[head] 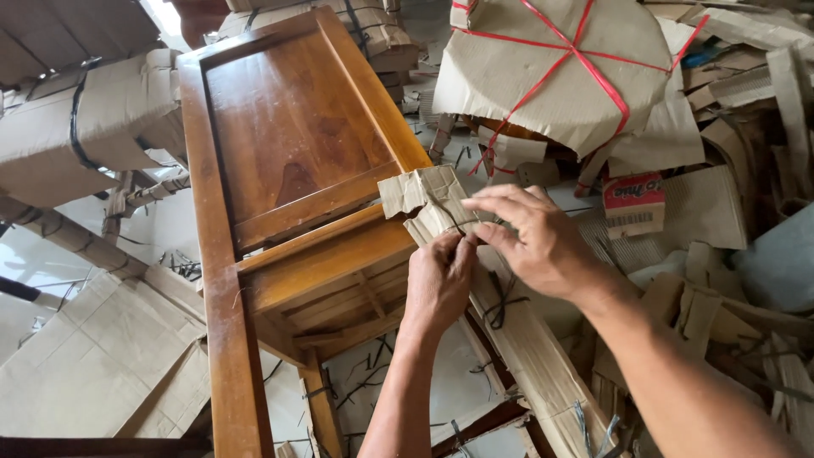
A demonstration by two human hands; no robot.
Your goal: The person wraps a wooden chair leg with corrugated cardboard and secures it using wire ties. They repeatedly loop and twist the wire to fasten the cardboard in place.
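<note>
A brown polished wooden furniture piece (288,144) with a panelled side lies tilted across the middle. One of its legs is wrapped in corrugated cardboard (517,339) tied with black strap. My left hand (438,280) pinches the strap and cardboard edge at the top of that wrapped leg. My right hand (530,237) lies over the same spot, fingers spread on the torn cardboard flap (424,193).
A round item wrapped in cardboard with red strap (560,68) sits at the upper right. Another cardboard-wrapped piece with black strap (85,119) lies at the left. Loose cardboard sheets (102,356) and black strap scraps cover the white floor. A small red-and-white box (634,203) stands at the right.
</note>
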